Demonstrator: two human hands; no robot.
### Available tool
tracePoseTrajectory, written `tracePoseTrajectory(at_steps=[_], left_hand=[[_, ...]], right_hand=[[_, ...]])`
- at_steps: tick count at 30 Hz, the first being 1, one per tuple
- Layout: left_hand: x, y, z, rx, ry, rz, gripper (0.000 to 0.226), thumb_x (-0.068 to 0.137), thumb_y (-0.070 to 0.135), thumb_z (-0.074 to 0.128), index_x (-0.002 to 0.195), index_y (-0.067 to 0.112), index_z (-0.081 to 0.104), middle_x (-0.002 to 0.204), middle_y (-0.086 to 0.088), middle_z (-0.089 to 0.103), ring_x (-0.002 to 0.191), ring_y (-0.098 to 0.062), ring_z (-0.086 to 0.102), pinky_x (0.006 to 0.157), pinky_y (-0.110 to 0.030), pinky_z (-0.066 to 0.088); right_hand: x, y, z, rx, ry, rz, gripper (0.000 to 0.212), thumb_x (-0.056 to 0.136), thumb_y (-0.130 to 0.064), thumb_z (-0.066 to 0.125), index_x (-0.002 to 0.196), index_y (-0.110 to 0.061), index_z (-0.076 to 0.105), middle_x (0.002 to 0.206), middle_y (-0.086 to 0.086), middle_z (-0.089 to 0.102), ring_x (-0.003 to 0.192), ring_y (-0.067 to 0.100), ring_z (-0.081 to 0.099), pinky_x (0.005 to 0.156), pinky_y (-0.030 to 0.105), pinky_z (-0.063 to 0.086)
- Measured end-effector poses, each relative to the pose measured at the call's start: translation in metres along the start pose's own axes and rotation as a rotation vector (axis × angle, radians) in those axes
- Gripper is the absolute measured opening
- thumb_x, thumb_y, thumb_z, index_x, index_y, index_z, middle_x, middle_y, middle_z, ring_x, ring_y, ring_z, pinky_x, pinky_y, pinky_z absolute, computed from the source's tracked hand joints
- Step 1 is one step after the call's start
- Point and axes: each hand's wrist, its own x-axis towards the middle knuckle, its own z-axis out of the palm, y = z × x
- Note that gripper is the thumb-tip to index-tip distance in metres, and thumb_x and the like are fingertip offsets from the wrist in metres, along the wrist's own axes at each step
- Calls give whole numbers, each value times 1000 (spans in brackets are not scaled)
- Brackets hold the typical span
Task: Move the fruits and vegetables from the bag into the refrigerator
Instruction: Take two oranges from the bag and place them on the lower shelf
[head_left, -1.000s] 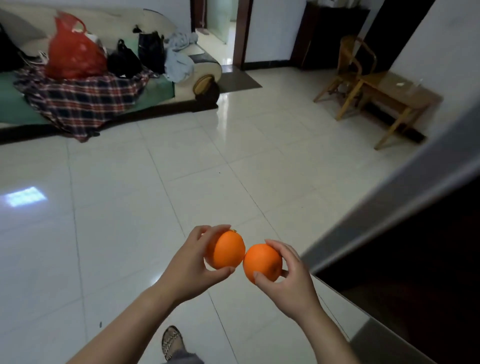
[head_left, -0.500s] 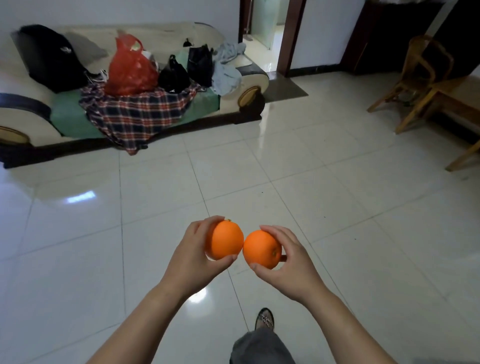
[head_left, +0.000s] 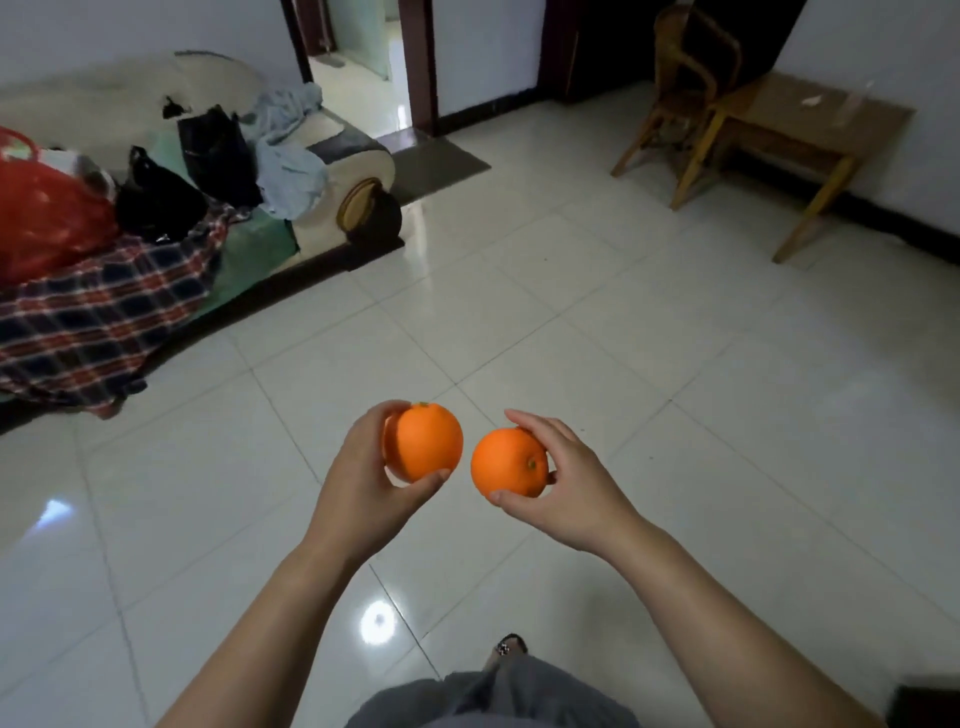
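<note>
We are out over the white tiled floor (head_left: 519, 312), in front of the sofa (head_left: 317, 228) and off to its right, with both hands raised and fruit in each. The left hand (head_left: 358, 499) grips one orange (head_left: 431, 441): thumb tucked under its near side, fingers curled round the far side, the small green stem end up on top. The right hand (head_left: 571, 483) grips the second orange (head_left: 506, 462): thumb pressed beneath, forefinger arched over the top, the other fingers wrapped behind it, the stem dimple turned towards the palm. The two oranges sit side by side, close but apart, with a sliver of floor between them.

Back on the sofa, the red plastic bag (head_left: 47, 218) bulges at the left end, on a plaid blanket (head_left: 104, 312) that spills over the seat front. Just right of it sit two black bags (head_left: 156, 202), then a heap of pale blue clothes (head_left: 291, 176) against the sofa's right arm. The bags are too blurred for us to make out any writing.

Behind the sofa's right arm a doorway (head_left: 358, 52) opens, with a grey mat (head_left: 436, 166) before it. Well to the sofa's right, by the far wall, stand a wooden chair (head_left: 685, 93) and a wooden table (head_left: 810, 119). Below our hands we see grey trousers (head_left: 493, 696) and a sandalled foot (head_left: 511, 647).
</note>
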Motion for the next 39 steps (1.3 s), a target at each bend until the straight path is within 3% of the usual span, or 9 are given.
tracePoseTrajectory(at_steps=[5, 9, 13, 17, 22, 25, 28, 33, 39], left_hand=[[70, 36, 53, -28, -154, 124, 71, 66, 37, 79, 124, 34, 37, 120, 16, 40, 105, -9, 45, 74, -19, 43], [117, 68, 109, -35, -342, 267, 80, 68, 37, 78, 133, 40, 32, 126, 17, 38, 111, -6, 40, 84, -26, 43], [164, 108, 164, -78, -560, 441, 69, 65, 50, 70, 125, 53, 35, 121, 26, 39, 105, 4, 41, 80, -16, 41], [216, 146, 221, -116, -702, 560, 65, 63, 52, 67, 123, 48, 41, 122, 23, 43, 108, 2, 43, 82, -20, 47], [276, 204, 289, -132, -857, 687, 65, 64, 48, 72, 119, 51, 38, 123, 22, 44, 106, 10, 42, 79, -15, 43], [298, 235, 329, -159, -962, 732, 65, 66, 41, 78, 119, 46, 41, 124, 19, 46, 106, 1, 46, 80, -20, 46], [306, 262, 366, -164, -1071, 774, 64, 68, 32, 79, 118, 47, 41, 124, 17, 44, 107, -8, 46, 77, -17, 43], [283, 322, 436, -145, -1244, 956, 68, 66, 27, 82, 112, 52, 38, 119, 23, 40, 107, -5, 43, 77, -15, 40], [215, 420, 529, -128, -1368, 1122, 69, 68, 31, 80, 122, 44, 38, 123, 18, 38, 108, -6, 43, 85, -24, 44]], right_hand=[[13, 35, -52, 38, 163, 103, 75, 72, -33, 76, 135, -42, 37, 135, -18, 37, 119, 5, 43, 94, 30, 48], [10, 68, -94, 54, 336, 217, 69, 72, -34, 75, 132, -38, 41, 132, -20, 39, 117, 4, 43, 94, 31, 47], [8, 101, -130, 99, 518, 315, 68, 70, -38, 76, 129, -41, 43, 131, -21, 39, 117, 4, 43, 93, 35, 50], [18, 125, -172, 74, 665, 399, 67, 70, -36, 76, 129, -41, 43, 129, -22, 36, 115, 3, 43, 92, 34, 50], [32, 145, -226, 54, 810, 492, 68, 71, -35, 76, 130, -36, 44, 128, -19, 40, 116, 6, 45, 91, 35, 50], [34, 160, -252, 35, 908, 553, 70, 71, -35, 77, 132, -34, 42, 132, -14, 42, 116, 9, 46, 91, 37, 51], [21, 175, -268, 42, 1040, 626, 72, 71, -38, 76, 133, -33, 41, 134, -10, 42, 116, 10, 46, 92, 38, 50], [-32, 195, -290, 94, 1196, 782, 71, 73, -36, 76, 133, -32, 39, 127, -15, 39, 115, 10, 45, 94, 33, 47], [-114, 238, -339, 90, 1410, 925, 71, 71, -35, 77, 132, -33, 40, 129, -12, 37, 115, 11, 43, 93, 34, 47]])
